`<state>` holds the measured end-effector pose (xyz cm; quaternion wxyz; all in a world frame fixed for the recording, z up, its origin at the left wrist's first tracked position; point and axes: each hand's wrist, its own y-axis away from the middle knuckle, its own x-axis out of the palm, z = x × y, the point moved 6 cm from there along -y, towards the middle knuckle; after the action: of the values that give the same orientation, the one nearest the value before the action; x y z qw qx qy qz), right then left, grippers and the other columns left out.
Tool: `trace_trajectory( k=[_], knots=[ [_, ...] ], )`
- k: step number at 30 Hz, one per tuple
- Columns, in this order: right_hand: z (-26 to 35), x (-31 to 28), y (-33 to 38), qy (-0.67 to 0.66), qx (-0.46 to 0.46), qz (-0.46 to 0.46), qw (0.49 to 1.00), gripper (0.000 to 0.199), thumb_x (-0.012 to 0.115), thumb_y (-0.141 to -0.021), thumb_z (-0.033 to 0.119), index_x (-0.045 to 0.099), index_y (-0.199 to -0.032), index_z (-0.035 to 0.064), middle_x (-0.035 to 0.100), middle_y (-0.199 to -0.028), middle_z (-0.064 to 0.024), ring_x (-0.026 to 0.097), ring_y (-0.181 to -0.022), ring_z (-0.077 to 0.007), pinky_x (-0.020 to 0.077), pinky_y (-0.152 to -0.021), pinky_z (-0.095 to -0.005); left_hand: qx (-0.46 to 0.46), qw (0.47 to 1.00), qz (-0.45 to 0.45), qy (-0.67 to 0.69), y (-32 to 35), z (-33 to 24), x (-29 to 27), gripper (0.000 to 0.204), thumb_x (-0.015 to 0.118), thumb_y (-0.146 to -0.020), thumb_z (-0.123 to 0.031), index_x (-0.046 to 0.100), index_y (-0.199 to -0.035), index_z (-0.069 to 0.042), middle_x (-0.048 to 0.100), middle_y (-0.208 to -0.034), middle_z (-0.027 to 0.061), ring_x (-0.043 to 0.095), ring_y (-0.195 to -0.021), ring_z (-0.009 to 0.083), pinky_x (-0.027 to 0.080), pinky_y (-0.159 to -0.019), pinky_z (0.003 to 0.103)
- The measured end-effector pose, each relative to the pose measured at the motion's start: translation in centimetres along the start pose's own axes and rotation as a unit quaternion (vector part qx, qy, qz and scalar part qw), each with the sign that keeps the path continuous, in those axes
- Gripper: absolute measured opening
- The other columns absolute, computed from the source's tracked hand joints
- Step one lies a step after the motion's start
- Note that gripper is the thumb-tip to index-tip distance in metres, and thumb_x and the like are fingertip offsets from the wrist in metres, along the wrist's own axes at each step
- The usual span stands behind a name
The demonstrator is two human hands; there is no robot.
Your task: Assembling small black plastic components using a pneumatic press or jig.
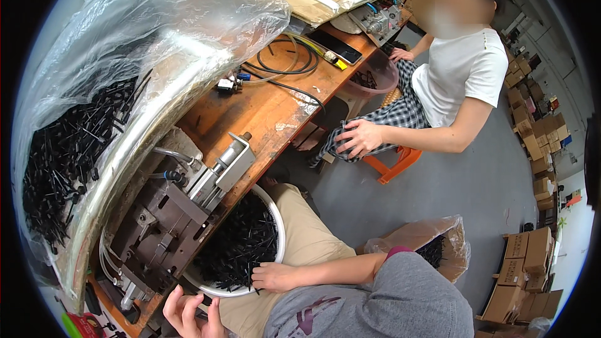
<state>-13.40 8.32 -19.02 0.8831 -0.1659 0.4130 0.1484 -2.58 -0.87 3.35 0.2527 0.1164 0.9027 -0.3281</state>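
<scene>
My left hand [191, 317] is at the bottom edge, beside the near end of a metal clamping fixture [172, 213]. Its fingers are curled, with a small dark plastic part [205, 300] between the fingertips. Lower right of the fixture, a white-rimmed basin [280, 231] rests against my thigh, full of thin black plastic parts [241, 247]. My right hand [275, 277] lies over the basin's near rim with bent fingers down on the parts. One thin black piece pokes out below its fingertips; the rest of the grip is hidden.
A plastic-lined container [156, 97] piled with black parts stands on the wooden bench [275, 119]. Cables and a phone [336, 47] lie farther back. Across from me sits a person in a white shirt [466, 66] on an orange stool [400, 164]. A lined carton [460, 250] stands right.
</scene>
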Motion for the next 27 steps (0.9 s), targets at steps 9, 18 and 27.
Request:
trace_trajectory(
  k=[9,18,27],
  knots=[
    [-0.5,1.7,-0.2,0.085,0.014,-0.014,0.996,0.01,0.057,-0.082,0.018,0.061,-0.088,0.0109,0.059,-0.088,-0.002,0.055,-0.093,-0.02,0.0423,-0.08,-0.0339,0.0,1.0,0.001,0.014,0.0,-0.2,0.0,0.033,0.08,-0.068,-0.001,0.065,-0.097,-0.005,0.055,-0.127,0.0108,0.053,-0.089,0.0193,0.044,-0.086,0.034],
    [-1.0,3.1,-0.6,0.082,-0.008,-0.015,0.996,0.011,0.057,-0.082,0.019,0.06,-0.086,0.0089,0.058,-0.086,-0.0054,0.057,-0.089,-0.0216,0.0453,-0.074,-0.0345,0.001,1.0,0.001,0.013,0.2,0.0,0.0,0.033,0.081,-0.068,-0.003,0.065,-0.096,-0.004,0.054,-0.128,0.0118,0.054,-0.089,0.0193,0.044,-0.086,0.033],
    [-1.5,3.5,-0.8,0.025,0.0,-0.015,1.0,0.013,0.059,-0.081,0.017,0.06,-0.088,0.0067,0.058,-0.089,-0.0083,0.058,-0.09,-0.0249,0.0487,-0.073,-0.0368,-0.019,1.0,-0.005,0.023,0.3,0.0,0.2,0.033,0.081,-0.064,0.0,0.065,-0.092,-0.004,0.054,-0.127,0.0106,0.054,-0.09,0.0191,0.044,-0.085,0.033]
  ],
)
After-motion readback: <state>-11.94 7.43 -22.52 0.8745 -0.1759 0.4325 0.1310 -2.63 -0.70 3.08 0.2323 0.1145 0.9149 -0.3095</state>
